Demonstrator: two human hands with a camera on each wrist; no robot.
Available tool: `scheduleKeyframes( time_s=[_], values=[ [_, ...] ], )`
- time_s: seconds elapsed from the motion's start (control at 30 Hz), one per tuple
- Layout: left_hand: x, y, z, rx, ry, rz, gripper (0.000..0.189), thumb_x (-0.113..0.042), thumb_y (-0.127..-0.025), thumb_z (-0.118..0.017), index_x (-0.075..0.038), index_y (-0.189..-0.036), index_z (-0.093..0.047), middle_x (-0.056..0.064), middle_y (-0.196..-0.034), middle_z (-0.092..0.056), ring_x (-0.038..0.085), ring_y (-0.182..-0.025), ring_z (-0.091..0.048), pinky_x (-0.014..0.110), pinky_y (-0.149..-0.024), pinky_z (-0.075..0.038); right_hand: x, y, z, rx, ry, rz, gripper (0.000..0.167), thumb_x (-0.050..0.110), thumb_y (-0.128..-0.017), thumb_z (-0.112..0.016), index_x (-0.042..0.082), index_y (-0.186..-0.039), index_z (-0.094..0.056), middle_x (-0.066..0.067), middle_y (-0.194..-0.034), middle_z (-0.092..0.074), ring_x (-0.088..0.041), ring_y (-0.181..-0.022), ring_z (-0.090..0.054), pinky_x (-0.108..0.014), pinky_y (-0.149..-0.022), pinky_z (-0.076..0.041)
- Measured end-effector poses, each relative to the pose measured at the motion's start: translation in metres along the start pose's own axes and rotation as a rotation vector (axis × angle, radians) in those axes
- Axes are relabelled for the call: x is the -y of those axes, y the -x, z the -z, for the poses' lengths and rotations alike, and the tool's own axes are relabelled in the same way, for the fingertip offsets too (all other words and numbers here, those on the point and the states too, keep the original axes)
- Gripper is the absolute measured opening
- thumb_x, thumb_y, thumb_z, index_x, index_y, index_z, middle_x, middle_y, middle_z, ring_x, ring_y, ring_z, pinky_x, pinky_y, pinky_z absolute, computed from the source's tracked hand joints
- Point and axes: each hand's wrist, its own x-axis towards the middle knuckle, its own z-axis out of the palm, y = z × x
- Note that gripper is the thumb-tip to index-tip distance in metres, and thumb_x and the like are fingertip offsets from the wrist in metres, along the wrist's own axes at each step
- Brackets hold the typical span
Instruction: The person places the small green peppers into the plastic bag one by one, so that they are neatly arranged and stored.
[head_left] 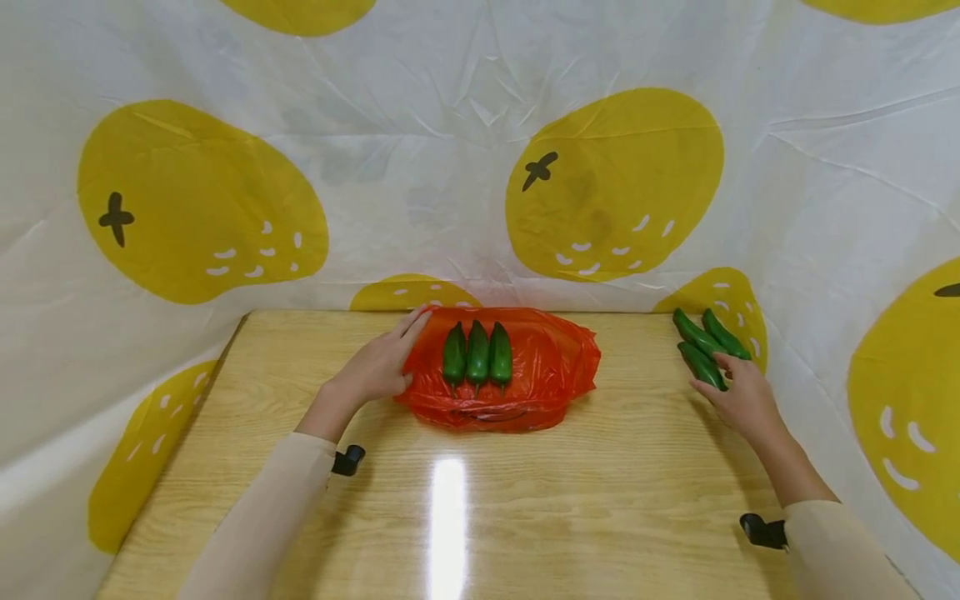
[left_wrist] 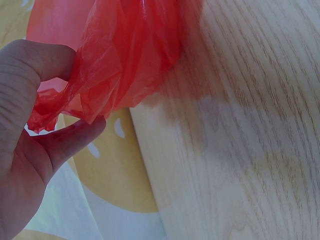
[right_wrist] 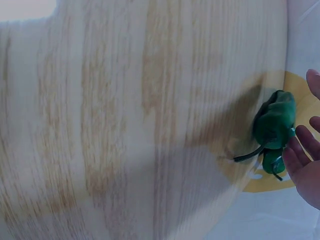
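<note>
A red plastic bag [head_left: 540, 358] lies spread on the table, with three green peppers [head_left: 477, 354] side by side on top. My left hand [head_left: 378, 362] holds its left edge; in the left wrist view the thin red plastic [left_wrist: 130, 55] runs between the thumb and the fingers. At the right, my right hand [head_left: 742, 400] is at a group of three more green peppers [head_left: 692, 335]. Its thumb and a finger stand apart around the near pepper [head_left: 699, 364]. The right wrist view shows peppers [right_wrist: 274, 122] just beside the fingertips, not gripped.
The wooden table [head_left: 600, 500] backs onto a white cloth [head_left: 420, 183] printed with yellow fruit, which also hangs at both sides. The right-hand peppers lie by the table's back right corner. Light glares on the tabletop near the front.
</note>
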Motion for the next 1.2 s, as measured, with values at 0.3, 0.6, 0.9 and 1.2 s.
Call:
scheduleKeyframes(
  time_s=[0.3,0.6,0.9,1.2],
  values=[
    [-0.002,0.0,0.001,-0.003,0.001,-0.008,0.117,0.001,-0.079,-0.076,-0.02,-0.168,-0.003,0.007,-0.175,-0.007,0.02,-0.065,-0.051,0.027,-0.055,-0.044,-0.013,-0.005,-0.009,-0.037,0.027,0.001,0.074,0.033,-0.096,-0.073,-0.021,-0.138,-0.044,-0.042,-0.127,-0.049,-0.058,-0.112,-0.049,-0.071,-0.092,-0.043],
    [-0.003,0.002,0.002,-0.007,0.008,-0.013,0.116,0.002,-0.079,-0.075,-0.018,-0.168,-0.004,0.007,-0.175,-0.006,0.021,-0.07,-0.054,0.027,-0.055,-0.044,-0.01,-0.005,-0.012,-0.022,0.065,-0.041,0.065,0.018,-0.091,-0.077,-0.018,-0.135,-0.046,-0.043,-0.122,-0.046,-0.056,-0.107,-0.046,-0.069,-0.088,-0.042],
    [-0.001,0.0,0.001,0.004,-0.001,0.001,0.119,0.001,-0.079,-0.075,-0.022,-0.168,0.0,0.006,-0.175,-0.005,0.019,-0.062,-0.049,0.027,-0.054,-0.043,-0.017,-0.009,-0.011,-0.003,0.043,-0.036,0.062,0.018,-0.092,-0.072,-0.017,-0.136,-0.046,-0.042,-0.119,-0.05,-0.053,-0.103,-0.05,-0.066,-0.083,-0.044],
    [-0.002,-0.001,0.002,0.01,0.007,0.0,0.118,0.0,-0.079,-0.075,-0.022,-0.168,-0.002,0.005,-0.175,-0.005,0.019,-0.064,-0.051,0.027,-0.054,-0.045,-0.022,-0.008,-0.009,-0.001,0.028,-0.032,0.06,0.017,-0.091,-0.068,-0.017,-0.136,-0.047,-0.041,-0.118,-0.053,-0.051,-0.1,-0.054,-0.059,-0.077,-0.046]
  ],
)
